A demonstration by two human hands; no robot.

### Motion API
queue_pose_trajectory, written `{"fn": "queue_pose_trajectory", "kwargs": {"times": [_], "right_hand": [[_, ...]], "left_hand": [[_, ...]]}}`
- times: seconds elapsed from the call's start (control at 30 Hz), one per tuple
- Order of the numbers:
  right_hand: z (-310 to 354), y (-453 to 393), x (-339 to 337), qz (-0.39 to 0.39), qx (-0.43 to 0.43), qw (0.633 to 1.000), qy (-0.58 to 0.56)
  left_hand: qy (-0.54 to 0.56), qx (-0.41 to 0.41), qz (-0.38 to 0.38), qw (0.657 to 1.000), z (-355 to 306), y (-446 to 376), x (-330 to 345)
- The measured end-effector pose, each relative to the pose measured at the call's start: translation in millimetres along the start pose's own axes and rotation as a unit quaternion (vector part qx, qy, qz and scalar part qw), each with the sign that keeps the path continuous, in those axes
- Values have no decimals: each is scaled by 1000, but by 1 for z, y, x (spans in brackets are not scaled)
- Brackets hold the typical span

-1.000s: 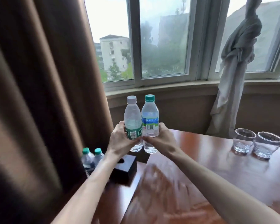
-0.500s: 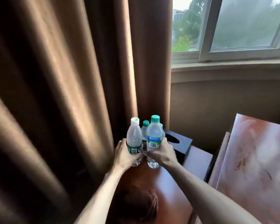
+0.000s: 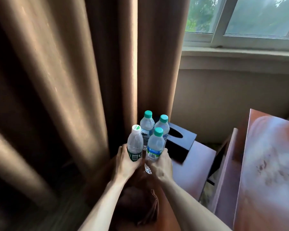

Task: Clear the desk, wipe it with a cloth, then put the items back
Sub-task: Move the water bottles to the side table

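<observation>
Head view: left hand grasped the white-capped bottle, right hand the green-capped bottle, both just before the tissue box. Ideally each base is seated upright before the grip loosens.

Ahead of you, two clear teal-capped plastic bottles and a dark rectangular tissue box blocked the way; bare wooden tabletop lay open rightward.

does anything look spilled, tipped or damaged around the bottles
Nothing stands out. All four bottles are capped and upright: the left hand holds the white-capped bottle, the right hand the green-capped one, beside the tissue box.
</observation>
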State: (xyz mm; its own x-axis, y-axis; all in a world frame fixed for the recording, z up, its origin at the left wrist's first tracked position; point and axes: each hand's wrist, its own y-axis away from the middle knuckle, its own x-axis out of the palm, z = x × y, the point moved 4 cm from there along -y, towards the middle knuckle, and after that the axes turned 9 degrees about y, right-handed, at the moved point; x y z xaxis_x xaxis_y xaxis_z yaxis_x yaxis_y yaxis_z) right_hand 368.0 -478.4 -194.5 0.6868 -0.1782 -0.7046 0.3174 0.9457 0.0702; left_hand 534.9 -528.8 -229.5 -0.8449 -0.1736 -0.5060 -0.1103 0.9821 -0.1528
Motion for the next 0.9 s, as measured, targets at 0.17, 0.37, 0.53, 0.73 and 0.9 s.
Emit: {"fn": "queue_pose_trajectory", "kwargs": {"times": [0.17,0.37,0.53,0.73,0.9], "right_hand": [[-12,7,6,51,52,997,-2],[-22,5,7,65,83,994,19],[-28,-5,10,53,72,996,19],[-27,-23,15,28,34,999,28],[-25,-27,17,21,18,999,22]], "left_hand": [[-17,-20,17,999,14,1,9],[-5,-23,10,1000,11,6,11],[-4,-16,9,1000,9,-4,11],[13,-9,1,1000,5,-18,15],[21,-7,15,1000,6,-23,16]]}}
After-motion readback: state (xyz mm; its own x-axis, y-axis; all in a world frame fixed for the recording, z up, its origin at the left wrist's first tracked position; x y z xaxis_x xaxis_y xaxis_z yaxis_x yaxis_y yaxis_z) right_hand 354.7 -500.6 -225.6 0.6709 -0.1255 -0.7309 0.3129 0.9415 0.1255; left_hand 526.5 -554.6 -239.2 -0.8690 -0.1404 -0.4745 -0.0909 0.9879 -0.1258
